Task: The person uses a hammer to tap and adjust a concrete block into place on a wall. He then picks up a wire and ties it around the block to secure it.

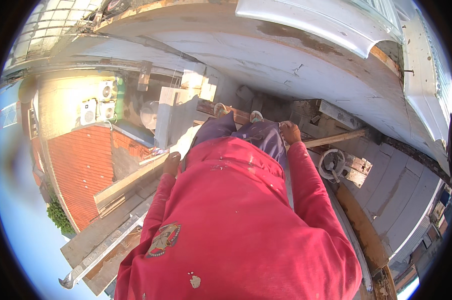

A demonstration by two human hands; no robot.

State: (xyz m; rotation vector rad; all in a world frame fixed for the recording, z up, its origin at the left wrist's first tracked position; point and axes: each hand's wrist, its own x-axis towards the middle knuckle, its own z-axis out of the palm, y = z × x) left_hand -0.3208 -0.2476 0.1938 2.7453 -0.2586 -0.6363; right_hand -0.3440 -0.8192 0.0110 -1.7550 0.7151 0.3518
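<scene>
1. Left hand (171,164) – rests on the edge of a plank (131,181); beyond that edge the drop to a red roof (81,170) lies open.
2. Right hand (290,132) – fingers curled together over a wooden bar (336,138) running off to its right.
3. Coiled cable (332,164) – just below and right of the right hand, untouched.

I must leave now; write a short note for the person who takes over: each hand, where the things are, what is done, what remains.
Left hand: resting on the wooden plank at the scaffold's left edge, holding nothing visible.
Right hand: closed on the end of a wooden batten that runs right.
Coil of white cord: on the boards to the right, untouched.
Metal straightedge: lying lower left.
Done: cannot tell from this view.
Left: batten is held, not fixed down.
</scene>
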